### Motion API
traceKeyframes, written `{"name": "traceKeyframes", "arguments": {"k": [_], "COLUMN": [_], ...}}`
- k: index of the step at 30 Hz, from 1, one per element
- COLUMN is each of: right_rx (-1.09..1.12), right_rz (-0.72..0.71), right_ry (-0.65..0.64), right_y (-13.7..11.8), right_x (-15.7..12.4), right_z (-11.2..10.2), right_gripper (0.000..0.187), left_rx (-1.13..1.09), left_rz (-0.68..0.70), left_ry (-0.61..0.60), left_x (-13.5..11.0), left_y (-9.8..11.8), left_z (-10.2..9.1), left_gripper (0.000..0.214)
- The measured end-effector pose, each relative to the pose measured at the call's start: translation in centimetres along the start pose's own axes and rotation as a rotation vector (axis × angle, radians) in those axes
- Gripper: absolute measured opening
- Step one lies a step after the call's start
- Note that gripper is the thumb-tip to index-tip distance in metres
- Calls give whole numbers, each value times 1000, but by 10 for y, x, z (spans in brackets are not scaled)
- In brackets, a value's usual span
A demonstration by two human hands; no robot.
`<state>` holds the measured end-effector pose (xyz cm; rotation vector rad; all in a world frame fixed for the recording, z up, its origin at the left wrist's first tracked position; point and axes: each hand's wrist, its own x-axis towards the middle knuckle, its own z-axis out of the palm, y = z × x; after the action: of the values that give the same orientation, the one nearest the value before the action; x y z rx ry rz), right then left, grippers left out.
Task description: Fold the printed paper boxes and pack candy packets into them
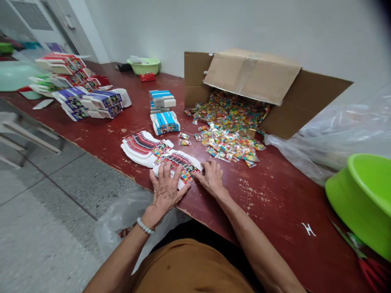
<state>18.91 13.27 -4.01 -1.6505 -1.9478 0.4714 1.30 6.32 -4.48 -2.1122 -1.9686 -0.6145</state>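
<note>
Two fanned rows of flat printed cartons, red, black and white, lie on the table in front of me. My left hand (163, 189) is open, its fingers spread over the near edge of the right-hand row of cartons (180, 160). At that row's right end rests my right hand (212, 176), thumb and fingers apart and touching the carton edges. The other fanned row of cartons (140, 146) lies just to the left, untouched by either hand. Small wrapped candies (229, 144) are heaped beyond my right hand.
A cardboard box (253, 79) lies on its side, spilling candies. Blue carton bundles (165, 123) stand left of it; purple bundles (102, 101) and red ones sit farther left. A green basin (360, 195) and red-handled scissors (371, 270) are at right. Plastic sheeting (342, 130) lies behind.
</note>
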Motion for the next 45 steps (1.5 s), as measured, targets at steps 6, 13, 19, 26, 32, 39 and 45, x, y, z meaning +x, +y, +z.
{"name": "traceKeyframes", "arguments": {"k": [6,13,19,26,32,39,45], "right_rx": [450,900,1217,1311,1348,1352,1170], "right_rz": [180,91,-63,-42,42,289,281], "right_ry": [79,-116,-429,-513,-643,-525,-473], "right_y": [-3,-10,-44,-54,-56,-66,-72], "right_x": [5,-7,-34,-46,-60,-68,-64], "right_z": [0,-46,-72,-73,-72,-51,-53], "right_gripper": [36,39,36,42,50,32,27], "left_rx": [14,-660,-1826,-1869,-1728,-1727,-1775], "left_rz": [-16,-205,-453,-507,-536,-726,-717], "left_ry": [-30,1,-939,-721,-660,-506,-479], "left_x": [0,6,-12,-28,-19,-15,-18], "left_y": [1,7,27,36,30,38,43], "left_z": [3,-52,-86,-81,-83,-77,-78], "left_gripper": [70,61,52,41,41,45,44]}}
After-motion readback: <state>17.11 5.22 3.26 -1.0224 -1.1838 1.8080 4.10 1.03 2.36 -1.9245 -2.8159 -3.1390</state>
